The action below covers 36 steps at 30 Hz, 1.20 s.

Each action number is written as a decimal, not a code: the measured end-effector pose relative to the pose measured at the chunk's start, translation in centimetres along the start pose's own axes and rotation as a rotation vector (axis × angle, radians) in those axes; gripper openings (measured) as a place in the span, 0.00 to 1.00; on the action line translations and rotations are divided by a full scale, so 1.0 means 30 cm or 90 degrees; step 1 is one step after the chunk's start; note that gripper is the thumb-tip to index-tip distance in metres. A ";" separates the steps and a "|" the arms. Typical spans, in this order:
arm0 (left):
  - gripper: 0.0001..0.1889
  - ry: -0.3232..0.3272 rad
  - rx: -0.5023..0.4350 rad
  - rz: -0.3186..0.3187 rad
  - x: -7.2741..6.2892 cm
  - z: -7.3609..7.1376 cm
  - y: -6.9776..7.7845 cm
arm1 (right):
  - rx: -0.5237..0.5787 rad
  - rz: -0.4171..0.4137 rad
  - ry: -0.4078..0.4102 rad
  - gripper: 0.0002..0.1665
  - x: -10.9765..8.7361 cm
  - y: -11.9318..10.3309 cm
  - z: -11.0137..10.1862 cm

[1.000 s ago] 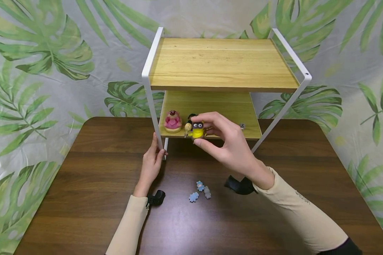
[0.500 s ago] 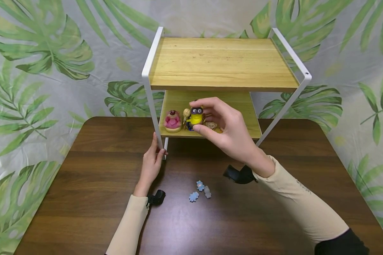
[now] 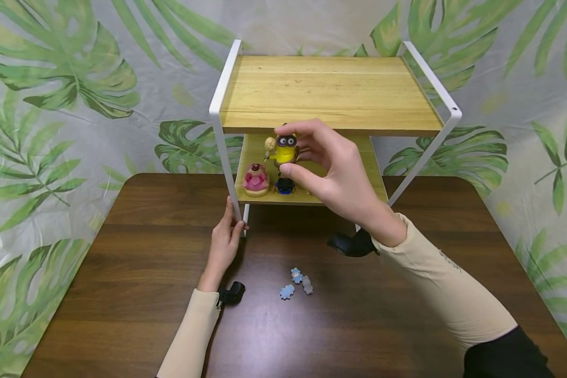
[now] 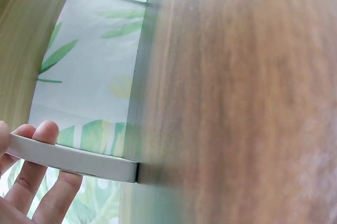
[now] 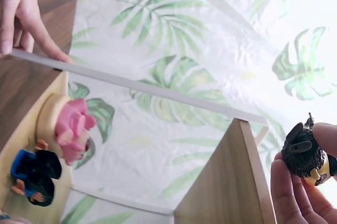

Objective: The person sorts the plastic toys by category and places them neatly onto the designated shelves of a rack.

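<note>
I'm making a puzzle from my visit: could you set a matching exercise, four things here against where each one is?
1. Yellow toy
2. Pink bear
3. Tiny figures
4. Left hand

A. On the table
B. Gripping the white leg
C. In the right hand
D. On the lower shelf

Pairs: 1-C, 2-D, 3-A, 4-B

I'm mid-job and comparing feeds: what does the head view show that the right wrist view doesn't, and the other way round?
Head only: the goggled face of the held yellow figure, plus a small grey figure and two pale blue ones on the table.

Right wrist only: the yellow figure's dark, textured back.

Both: the right hand holding that figure, the left hand at the white frame, the pink bear and the black-and-blue figure.
</note>
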<state>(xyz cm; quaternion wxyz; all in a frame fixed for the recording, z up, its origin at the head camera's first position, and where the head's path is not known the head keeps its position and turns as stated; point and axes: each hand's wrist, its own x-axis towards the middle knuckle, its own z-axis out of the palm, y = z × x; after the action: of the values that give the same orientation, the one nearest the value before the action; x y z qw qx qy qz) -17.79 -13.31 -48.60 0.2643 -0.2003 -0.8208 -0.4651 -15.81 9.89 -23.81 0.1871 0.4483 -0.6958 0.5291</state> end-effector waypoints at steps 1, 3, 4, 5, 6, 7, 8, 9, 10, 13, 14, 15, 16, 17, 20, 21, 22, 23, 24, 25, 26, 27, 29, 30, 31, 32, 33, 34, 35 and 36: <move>0.51 0.001 0.000 -0.001 0.000 0.000 0.001 | -0.002 -0.002 0.000 0.26 0.006 -0.001 -0.001; 0.51 0.001 0.003 0.002 -0.002 0.001 0.002 | -0.006 -0.008 0.001 0.25 0.017 -0.001 -0.002; 0.51 0.000 0.004 0.003 -0.002 0.001 0.002 | -0.008 -0.009 0.002 0.24 0.023 -0.001 -0.001; 0.51 0.000 0.005 0.003 -0.002 0.002 0.002 | -0.010 -0.012 0.003 0.24 0.028 -0.001 -0.002; 0.50 0.000 0.006 0.004 -0.001 0.002 0.003 | -0.012 -0.014 0.003 0.23 0.033 -0.001 -0.003; 0.50 -0.001 0.006 0.004 -0.001 0.003 0.002 | -0.014 -0.015 0.005 0.23 0.039 0.000 -0.003; 0.50 -0.002 0.007 0.004 0.000 0.003 0.001 | -0.014 -0.017 0.007 0.23 0.045 0.001 -0.003; 0.50 -0.002 0.008 0.004 0.001 0.003 0.001 | -0.015 -0.019 0.009 0.23 0.050 0.001 -0.003; 0.51 -0.002 0.006 0.003 0.002 0.003 0.000 | -0.016 -0.021 0.010 0.22 0.056 0.002 -0.004; 0.51 -0.002 0.005 0.001 0.003 0.002 -0.003 | -0.015 -0.025 0.013 0.22 0.078 0.001 -0.004; 0.51 -0.001 0.003 0.001 0.003 0.002 -0.003 | -0.013 -0.026 0.015 0.22 0.086 0.000 -0.003; 0.51 -0.001 0.001 0.001 0.002 0.002 -0.003 | -0.011 -0.027 0.016 0.22 0.094 -0.001 -0.002; 0.51 -0.001 0.000 0.001 0.002 0.001 -0.004 | -0.008 -0.029 0.017 0.22 0.103 -0.001 -0.001; 0.51 -0.001 -0.001 0.000 0.001 0.001 -0.004 | -0.004 -0.029 0.018 0.22 0.111 -0.002 0.000; 0.51 -0.001 -0.002 -0.003 0.001 0.000 -0.004 | -0.002 -0.031 0.020 0.22 0.135 0.000 0.004; 0.51 -0.001 -0.003 -0.004 0.001 0.000 -0.003 | -0.003 -0.030 0.020 0.22 0.142 0.002 0.005; 0.51 -0.001 -0.002 -0.004 0.000 0.000 -0.004 | -0.006 -0.029 0.020 0.21 0.149 0.004 0.006; 0.51 -0.001 -0.003 -0.004 0.000 0.000 -0.004 | -0.007 -0.028 0.020 0.21 0.155 0.005 0.007; 0.51 -0.002 -0.003 -0.004 -0.001 0.000 -0.004 | -0.009 -0.025 0.021 0.21 0.162 0.007 0.008; 0.51 -0.002 -0.002 -0.003 -0.001 0.001 -0.004 | -0.009 -0.019 0.021 0.21 0.167 0.009 0.009; 0.51 -0.002 -0.002 -0.002 -0.002 0.001 -0.004 | -0.009 -0.014 0.022 0.21 0.174 0.010 0.011; 0.51 -0.002 -0.002 -0.002 -0.002 0.001 -0.004 | -0.007 -0.010 0.022 0.21 0.179 0.012 0.012; 0.51 -0.002 -0.001 -0.002 -0.002 0.001 -0.004 | -0.008 -0.002 0.022 0.21 0.190 0.015 0.015; 0.51 -0.002 0.000 -0.002 -0.002 0.001 -0.003 | -0.008 0.002 0.022 0.21 0.195 0.017 0.015; 0.50 -0.002 0.000 -0.002 -0.002 0.002 -0.003 | -0.011 0.005 0.021 0.20 0.199 0.020 0.016; 0.50 -0.002 0.000 -0.002 -0.002 0.001 -0.003 | -0.014 0.008 0.020 0.20 0.204 0.022 0.016; 0.50 -0.002 0.000 -0.002 -0.001 0.001 -0.003 | -0.013 0.011 0.019 0.20 0.208 0.025 0.017; 0.50 -0.002 0.000 -0.002 -0.001 0.001 -0.003 | -0.017 0.011 0.017 0.20 0.212 0.028 0.016; 0.51 -0.001 0.000 -0.002 -0.001 0.001 -0.004 | -0.023 0.010 0.014 0.20 0.216 0.031 0.017; 0.51 -0.001 0.000 -0.002 -0.001 0.001 -0.004 | -0.028 0.010 0.012 0.20 0.221 0.033 0.017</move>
<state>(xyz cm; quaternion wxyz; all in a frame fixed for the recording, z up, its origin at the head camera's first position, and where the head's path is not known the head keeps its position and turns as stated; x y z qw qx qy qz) -17.85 -13.35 -48.70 0.2629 -0.1997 -0.8214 -0.4650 -20.03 6.65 -19.71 0.1997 0.4334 -0.7091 0.5191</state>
